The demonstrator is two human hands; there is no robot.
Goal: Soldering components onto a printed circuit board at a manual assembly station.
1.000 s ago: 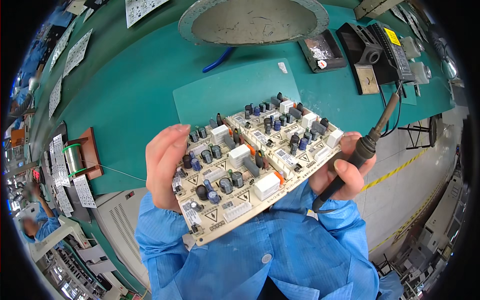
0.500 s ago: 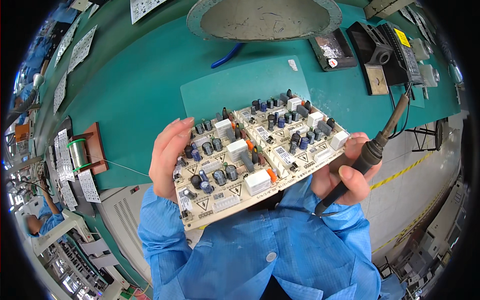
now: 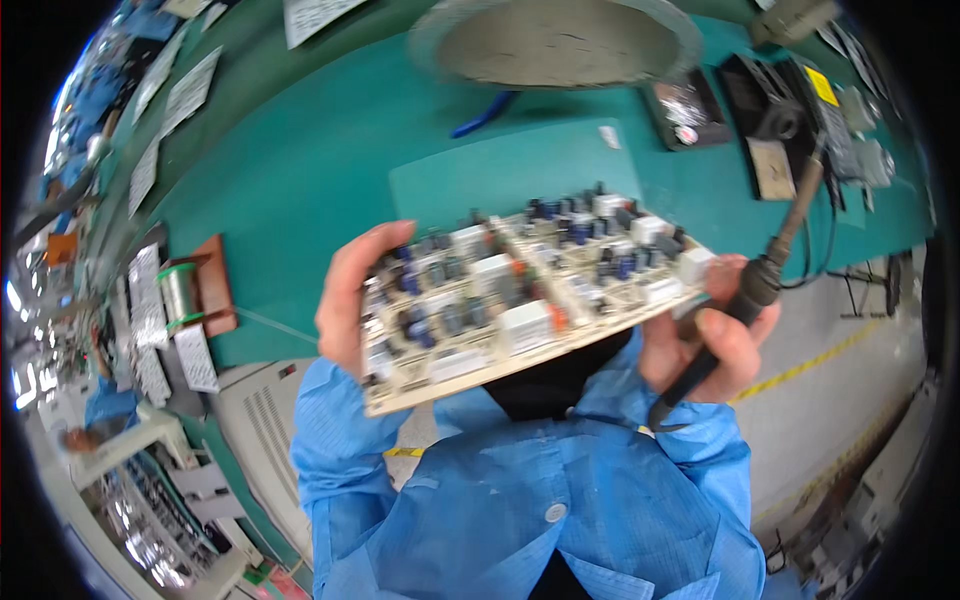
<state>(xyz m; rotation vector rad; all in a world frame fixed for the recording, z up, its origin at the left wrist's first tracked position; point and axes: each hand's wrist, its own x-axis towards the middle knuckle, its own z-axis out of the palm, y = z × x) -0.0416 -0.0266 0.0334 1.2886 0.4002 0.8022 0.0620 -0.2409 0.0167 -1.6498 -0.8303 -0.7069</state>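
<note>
Circuit board, cream and crowded with small parts, is up in the air in front of the wearer's blue jacket, overlapping the near edge of the green counter; it sits aslant, left end lower in view, details smeared by blur. Left hand grasps the board's left end, thumb hidden. Right hand is at the opposite end, fingers curled round the black grip of a soldering iron and meeting the board's right corner; how firmly they press the board, cannot tell. Iron slants across that hand, its brownish length pointing up and right. Beyond the board, a paler green mat lies on the counter, a blue handle past it, partly under a grey hood. Far right: dark tray, then black iron stand, then a black box with a yellow label. Left side: spool of wire beside a brown stand, a thin strand running toward the left hand.
</note>
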